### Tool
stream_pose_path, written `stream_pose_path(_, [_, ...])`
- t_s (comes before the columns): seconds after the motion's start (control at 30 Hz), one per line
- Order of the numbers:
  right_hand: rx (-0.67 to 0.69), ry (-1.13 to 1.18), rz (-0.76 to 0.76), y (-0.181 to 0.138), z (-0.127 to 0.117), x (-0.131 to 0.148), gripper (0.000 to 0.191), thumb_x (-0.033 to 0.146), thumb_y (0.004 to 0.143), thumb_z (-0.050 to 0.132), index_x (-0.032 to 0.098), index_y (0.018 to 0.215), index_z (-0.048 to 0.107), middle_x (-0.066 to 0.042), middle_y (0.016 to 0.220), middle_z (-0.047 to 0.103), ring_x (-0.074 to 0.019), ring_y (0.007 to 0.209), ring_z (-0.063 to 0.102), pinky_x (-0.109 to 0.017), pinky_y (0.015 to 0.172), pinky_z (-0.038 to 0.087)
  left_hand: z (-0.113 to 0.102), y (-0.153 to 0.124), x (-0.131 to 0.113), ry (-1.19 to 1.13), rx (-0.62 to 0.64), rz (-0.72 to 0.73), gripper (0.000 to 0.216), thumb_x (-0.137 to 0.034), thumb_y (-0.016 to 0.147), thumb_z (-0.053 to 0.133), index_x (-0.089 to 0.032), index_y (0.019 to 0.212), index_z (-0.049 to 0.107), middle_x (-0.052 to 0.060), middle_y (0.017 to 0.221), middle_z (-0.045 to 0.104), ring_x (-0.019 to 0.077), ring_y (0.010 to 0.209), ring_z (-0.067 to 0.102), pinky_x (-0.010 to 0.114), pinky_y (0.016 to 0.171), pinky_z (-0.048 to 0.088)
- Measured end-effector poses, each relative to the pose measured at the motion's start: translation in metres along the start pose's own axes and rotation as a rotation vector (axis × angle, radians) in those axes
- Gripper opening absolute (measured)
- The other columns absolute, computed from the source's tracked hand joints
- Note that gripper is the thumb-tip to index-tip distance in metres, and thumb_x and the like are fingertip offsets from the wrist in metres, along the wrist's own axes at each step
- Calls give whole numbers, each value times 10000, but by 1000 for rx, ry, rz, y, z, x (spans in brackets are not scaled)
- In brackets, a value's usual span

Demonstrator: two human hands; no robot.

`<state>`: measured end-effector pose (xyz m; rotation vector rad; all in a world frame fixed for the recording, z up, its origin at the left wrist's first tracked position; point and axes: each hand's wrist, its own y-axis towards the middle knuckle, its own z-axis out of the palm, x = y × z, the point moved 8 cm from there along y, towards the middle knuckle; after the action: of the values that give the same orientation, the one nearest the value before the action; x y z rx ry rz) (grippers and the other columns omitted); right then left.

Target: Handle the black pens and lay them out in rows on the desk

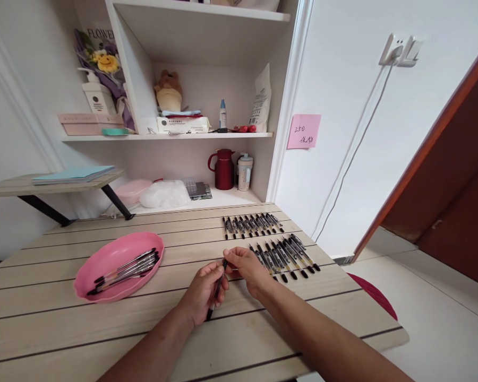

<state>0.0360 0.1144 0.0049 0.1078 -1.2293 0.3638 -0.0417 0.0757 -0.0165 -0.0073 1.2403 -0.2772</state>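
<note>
A dark pen (217,289) slants between my two hands above the table. My left hand (202,293) is wrapped around its barrel. At the upper end of the pen, the fingers of my right hand (245,267) are pinched on the tip or cap; exactly which is hidden. Just beyond my right hand lies a row of black-capped pens (284,255), partly covered by that hand. Farther back is a second row of pens (252,225). To the left, a pink bowl (103,256) holds several loose pens (129,269).
The slatted wooden table (115,329) ends at a rounded right corner. A small raised stand (8,187) with blue paper is at the left. Behind are white shelves (207,135) with a red jug (224,170) and a cup (245,172). A red stool (372,294) shows beyond the right edge.
</note>
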Motion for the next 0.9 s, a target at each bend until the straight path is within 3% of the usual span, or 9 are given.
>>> stream_pose_path(0.13, [14,65,4,1,0,-2,357,441,547,693,145,695,558,8,609,582,-67,500,476,-217,544,382,0,0,0,4,5,0,217,-381,737,534,-180,759,456,-59,525,523,41,302,407,149,299,228])
stream_pose_path(0.3, [33,24,5,2,1,-2,362,457,553,687,140,587,515,49,452,480,-45,405,379,-204,476,334,0,1,1,4,7,3,230,-392,730,539,-179,734,450,-57,527,529,41,303,410,149,302,229])
stream_pose_path(0.43, [50,66,20,2,2,-3,368,462,555,683,142,672,545,13,579,567,-59,455,444,-215,505,364,0,1,1,0,2,-5,235,-398,729,538,-178,748,458,-60,520,525,40,296,399,149,300,221])
stream_pose_path(0.53, [51,59,12,3,1,-5,358,457,578,672,143,589,501,48,461,487,-43,395,384,-199,456,331,0,1,1,7,2,-9,224,-390,736,529,-178,740,459,-59,522,525,40,298,398,150,303,227])
stream_pose_path(0.63, [28,97,-26,7,-2,-3,309,405,572,687,138,632,543,22,537,539,-55,422,438,-203,454,354,1,1,2,12,9,-27,208,-375,741,522,-174,741,468,-54,526,526,41,304,401,152,307,230])
stream_pose_path(0.7, [-23,157,-62,10,-8,4,294,387,579,682,153,722,577,-8,655,591,-79,496,506,-214,487,395,1,0,2,16,14,-43,213,-372,736,526,-165,774,495,-51,528,525,41,308,402,155,310,235])
stream_pose_path(0.8, [-140,179,-128,14,-27,20,287,368,580,679,174,773,592,-7,666,593,-94,564,539,-223,535,430,1,-1,1,21,4,-53,236,-372,730,530,-152,817,525,-49,528,522,40,310,402,159,314,238])
stream_pose_path(0.9, [-178,-25,-154,15,-46,33,256,347,581,665,162,745,601,8,575,564,-98,520,516,-224,501,414,-1,-1,1,22,-18,-57,243,-372,731,529,-147,821,535,-47,529,520,38,311,398,160,315,235])
